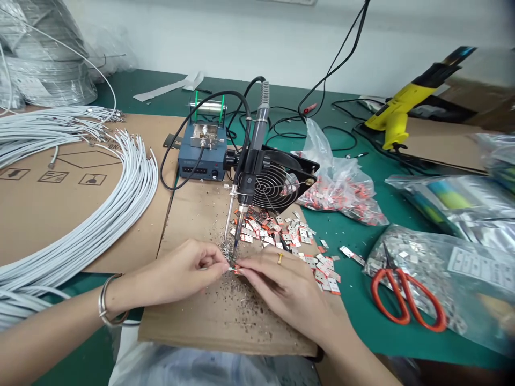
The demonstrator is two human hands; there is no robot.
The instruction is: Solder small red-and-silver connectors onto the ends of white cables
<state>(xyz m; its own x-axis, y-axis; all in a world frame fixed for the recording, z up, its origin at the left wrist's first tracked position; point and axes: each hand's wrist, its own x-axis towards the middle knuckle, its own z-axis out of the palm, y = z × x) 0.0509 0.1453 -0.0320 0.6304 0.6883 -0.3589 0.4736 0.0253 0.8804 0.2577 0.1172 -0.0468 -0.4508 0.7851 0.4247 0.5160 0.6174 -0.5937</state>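
Just below the soldering iron tip point(237, 236), my two hands nearly meet over a cardboard sheet point(189, 321). My left hand point(197, 271) is closed, its thumb and forefinger pinching the end of a thin white wire. My right hand point(277, 279), with a ring on one finger, pinches a small orange-and-silver piece point(236, 270) at the wire's end. The iron is clamped upright on a stand, with a thin solder guide tube point(230, 212) beside it. Dark solder debris lies scattered around my fingers. Loose metal pieces point(298, 233) are piled behind my right hand.
A blue solder feeder point(201, 155) and black fan point(277, 182) stand behind. Bundled white cables point(116, 220) curve at left. Red-handled scissors point(406, 295) rest on a bag of parts point(422, 257) at right. Farther back are another bag point(338, 187) and a yellow heat gun point(398, 112).
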